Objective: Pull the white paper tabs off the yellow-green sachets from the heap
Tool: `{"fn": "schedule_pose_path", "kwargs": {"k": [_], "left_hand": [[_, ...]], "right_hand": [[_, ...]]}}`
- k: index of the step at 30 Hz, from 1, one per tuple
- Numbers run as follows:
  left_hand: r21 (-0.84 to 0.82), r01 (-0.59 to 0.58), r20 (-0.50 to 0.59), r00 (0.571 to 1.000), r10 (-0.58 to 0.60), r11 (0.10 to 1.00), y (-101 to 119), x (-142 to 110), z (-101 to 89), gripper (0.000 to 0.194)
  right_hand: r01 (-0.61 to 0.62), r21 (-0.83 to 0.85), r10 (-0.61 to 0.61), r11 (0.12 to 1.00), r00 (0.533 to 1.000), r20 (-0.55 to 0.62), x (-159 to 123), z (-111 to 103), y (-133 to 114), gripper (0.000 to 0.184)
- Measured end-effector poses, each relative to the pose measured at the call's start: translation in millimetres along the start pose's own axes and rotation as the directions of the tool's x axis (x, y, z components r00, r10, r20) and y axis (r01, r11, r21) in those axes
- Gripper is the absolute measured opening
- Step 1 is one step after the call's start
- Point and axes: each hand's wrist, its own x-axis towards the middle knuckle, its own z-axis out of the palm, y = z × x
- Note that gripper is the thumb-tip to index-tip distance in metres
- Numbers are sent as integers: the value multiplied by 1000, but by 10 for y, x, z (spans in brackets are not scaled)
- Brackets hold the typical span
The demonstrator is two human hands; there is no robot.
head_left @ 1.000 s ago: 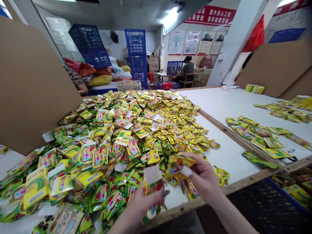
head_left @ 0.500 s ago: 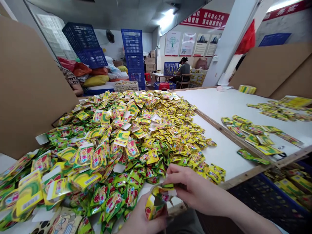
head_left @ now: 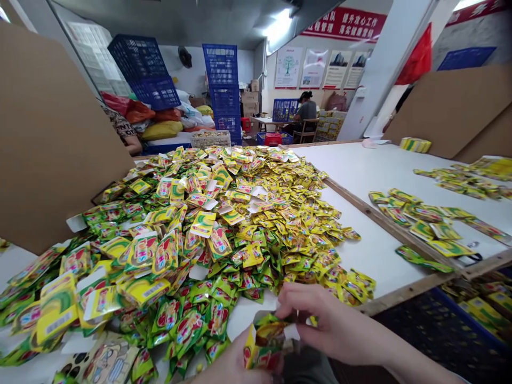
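My left hand [head_left: 229,356] is wrapped round a small yellow, red and green carton [head_left: 260,353], its open top tilted up. Inside the carton a green-and-yellow sachet [head_left: 269,332] shows. At the carton's rim, next to a white flap [head_left: 292,332], my right hand [head_left: 332,322] has its fingers curled in. A bit of a yellow packet [head_left: 313,321] peeks out between its thumb and fingers; most of it is hidden. Green sachets [head_left: 188,325], yellow sachets [head_left: 296,224] and flat open-ended cartons [head_left: 144,290] lie heaped just beyond both hands.
Cardboard panels [head_left: 52,144] stand at the left and far right. A wooden strip [head_left: 360,205] divides the white table [head_left: 394,256]; more cartons [head_left: 420,216] lie beyond it. Below the right edge is a blue crate [head_left: 448,330]. Another person [head_left: 306,113] sits at the back.
My right fingers have drawn up and slightly right from inside the carton. The sachet in the carton now shows more clearly. The view has shifted a little, moving the scene slightly right.
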Motion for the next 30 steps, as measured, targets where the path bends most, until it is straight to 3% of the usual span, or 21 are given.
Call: {"fn": "schedule_pose_path", "kwargs": {"k": [4,7,9,12,14,16,18,20,22,23,24,26,27,28,29,30], "left_hand": [[50,-47,52,998,45,998,-107,68,-6,48],[-18,-90,124,988,91,996,-256,158,-35,54],[-56,-116,198,972,125,992,-305,216,-45,60],[14,-165,217,963,158,986,-249,293,2,71],[149,-140,179,977,113,979,-163,347,88,82],[292,-72,122,992,37,954,-71,402,204,93],[308,-22,128,992,-18,951,18,447,310,98],[234,-59,182,983,16,970,111,476,343,101],[304,-181,131,980,148,935,202,498,247,94],[439,-251,57,966,252,863,240,514,149,85],[612,-281,-21,929,370,740,270,536,25,73],[888,-183,-94,825,557,421,297,601,-256,62],[952,-95,-103,796,596,292,294,639,-388,64],[982,-17,-104,784,612,189,283,674,-500,65],[993,43,-103,784,612,112,267,700,-585,64],[995,81,-99,787,608,58,249,714,-642,61]], "right_hand": [[52,26,-55,998,992,114,-34,83,51,36],[52,111,-80,992,963,257,-94,59,56,44],[21,158,-64,987,959,276,-150,33,70,43],[-62,188,41,980,993,113,-246,43,96,29],[-100,181,102,978,995,0,-313,73,92,27],[-136,153,144,979,989,-42,-382,97,74,27],[-167,110,174,980,984,-48,-459,81,83,27],[-167,63,172,984,981,-84,-556,-28,178,27],[-155,-42,139,987,957,-253,-674,-270,380,25],[-179,-127,119,976,918,-379,-731,-435,508,23],[-249,-235,93,940,846,-526,-777,-615,642,21],[-506,-418,64,755,691,-720,-804,-938,871,28],[-611,-468,47,638,637,-769,-774,-1042,946,35],[-676,-495,44,546,613,-789,-713,-1087,988,39],[-694,-519,53,498,622,-781,-624,-1066,999,41],[-672,-546,72,500,661,-747,-516,-982,985,39]]}}
